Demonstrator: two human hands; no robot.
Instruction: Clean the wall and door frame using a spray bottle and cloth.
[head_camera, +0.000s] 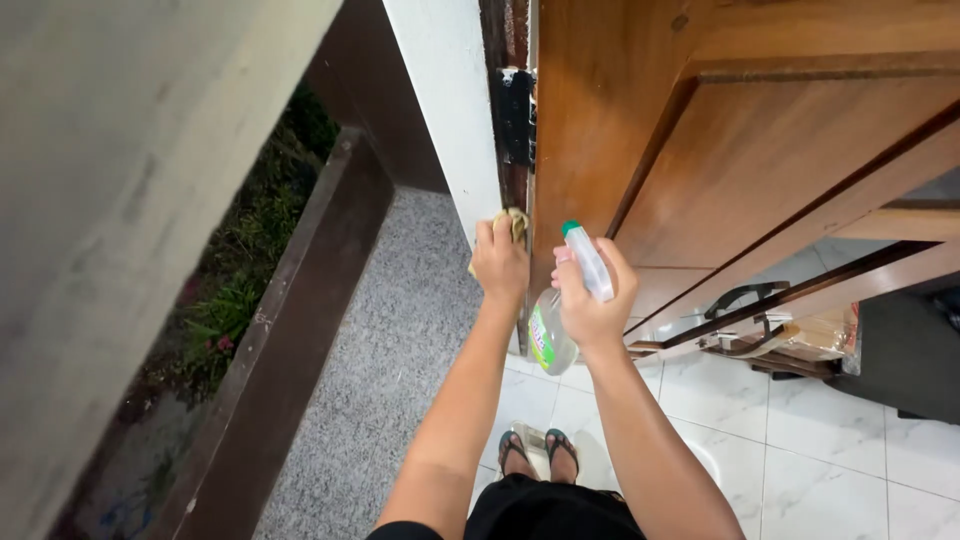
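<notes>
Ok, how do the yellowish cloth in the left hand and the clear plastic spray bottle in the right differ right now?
The yellowish cloth is soft, bunched up and pressed against the edge of the wooden door by the left hand; the clear plastic spray bottle is rigid, with a green-tipped white nozzle, and the right hand holds it clear of the door. The cloth is mostly hidden; the bottle shows largely. Both are gripped at similar height.
</notes>
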